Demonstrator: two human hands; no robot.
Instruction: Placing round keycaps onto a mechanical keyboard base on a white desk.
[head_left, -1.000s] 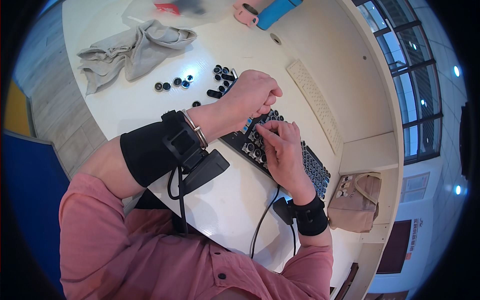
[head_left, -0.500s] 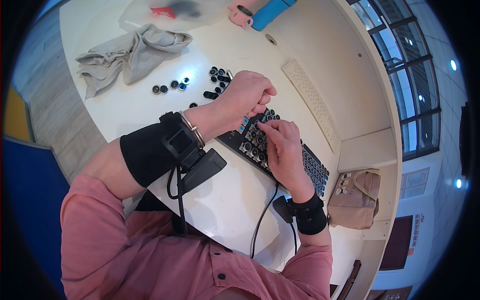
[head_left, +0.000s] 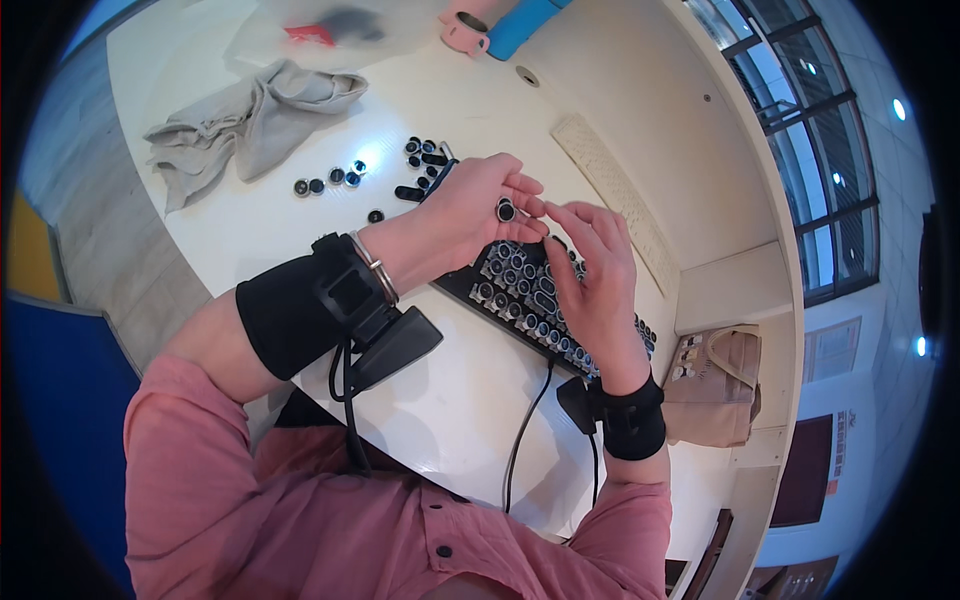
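A black keyboard (head_left: 530, 300) with round keycaps lies on the white table (head_left: 430, 400), its cable running toward me. My left hand (head_left: 470, 205) is raised over the keyboard's far end, palm up, with one round black keycap (head_left: 506, 211) resting on its fingers. My right hand (head_left: 590, 275) hovers over the keyboard's middle, fingertips reaching toward that keycap. Several loose black keycaps (head_left: 425, 160) lie on the table just beyond my left hand.
A crumpled grey cloth (head_left: 250, 125) lies at the far left. A pale slotted strip (head_left: 615, 195) lies right of the keyboard. A pink mug (head_left: 465, 32) and a blue object (head_left: 525, 25) stand at the far edge. A tan bag (head_left: 715, 390) sits at the right.
My left hand has turned palm up and now shows a keycap on its fingers. My right hand has lifted off the keys and reached toward it.
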